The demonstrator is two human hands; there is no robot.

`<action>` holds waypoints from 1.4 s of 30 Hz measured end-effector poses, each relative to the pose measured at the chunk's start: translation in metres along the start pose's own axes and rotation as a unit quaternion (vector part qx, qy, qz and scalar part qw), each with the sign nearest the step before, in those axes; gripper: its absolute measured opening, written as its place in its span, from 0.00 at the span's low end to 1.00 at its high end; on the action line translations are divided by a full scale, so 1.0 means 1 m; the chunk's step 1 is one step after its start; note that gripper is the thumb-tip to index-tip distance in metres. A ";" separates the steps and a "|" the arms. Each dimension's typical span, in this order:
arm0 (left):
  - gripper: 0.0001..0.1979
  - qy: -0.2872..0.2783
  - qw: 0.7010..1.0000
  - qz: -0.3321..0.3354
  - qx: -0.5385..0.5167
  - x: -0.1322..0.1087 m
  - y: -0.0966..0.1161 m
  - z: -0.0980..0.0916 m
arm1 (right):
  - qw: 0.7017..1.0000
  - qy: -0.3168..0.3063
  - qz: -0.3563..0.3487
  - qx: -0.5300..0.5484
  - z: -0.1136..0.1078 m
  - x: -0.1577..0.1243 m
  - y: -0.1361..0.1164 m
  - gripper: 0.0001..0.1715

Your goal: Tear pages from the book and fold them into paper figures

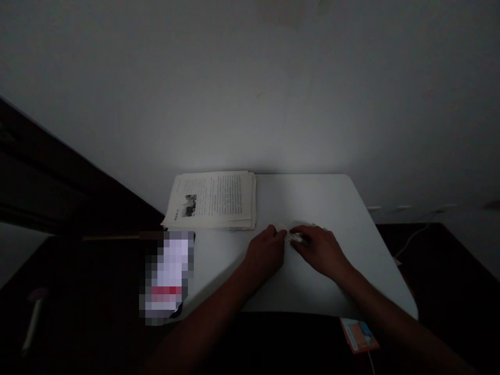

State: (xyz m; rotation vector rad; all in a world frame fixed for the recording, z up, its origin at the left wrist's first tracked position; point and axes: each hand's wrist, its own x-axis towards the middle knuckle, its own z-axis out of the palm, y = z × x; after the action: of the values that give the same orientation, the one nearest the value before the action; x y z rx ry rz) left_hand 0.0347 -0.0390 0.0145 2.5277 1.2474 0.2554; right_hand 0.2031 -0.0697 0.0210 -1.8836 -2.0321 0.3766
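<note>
Over the middle of the white table (312,198), my left hand (267,250) and my right hand (320,247) come together on a small piece of folded or crumpled printed paper (295,237). The left fingers are curled, pinching the paper's left end. From the other side, my right thumb and fingers close around its right end. Much of the paper is hidden by the fingers, and the dim light blurs its exact shape. Beyond my left hand lies a stack of printed sheets (219,200), with text and a small picture on top.
A phone (170,273) with a lit, pixelated screen is at the table's left edge. The wall (250,94) rises behind the table. Below the front edge is an orange packet (359,335) by a white cord. Another cord (416,237) runs at the right.
</note>
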 end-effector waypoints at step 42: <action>0.15 0.068 0.996 0.036 0.042 -0.001 0.003 0.007 | 0.967 0.021 -0.120 0.225 -0.025 -0.006 0.022 0.10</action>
State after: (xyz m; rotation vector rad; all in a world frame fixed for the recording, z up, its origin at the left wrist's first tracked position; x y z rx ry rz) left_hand 0.0381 -0.0425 0.0088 2.6703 1.2405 0.4068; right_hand 0.2343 -0.0749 0.0343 -1.3499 -1.9160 0.6608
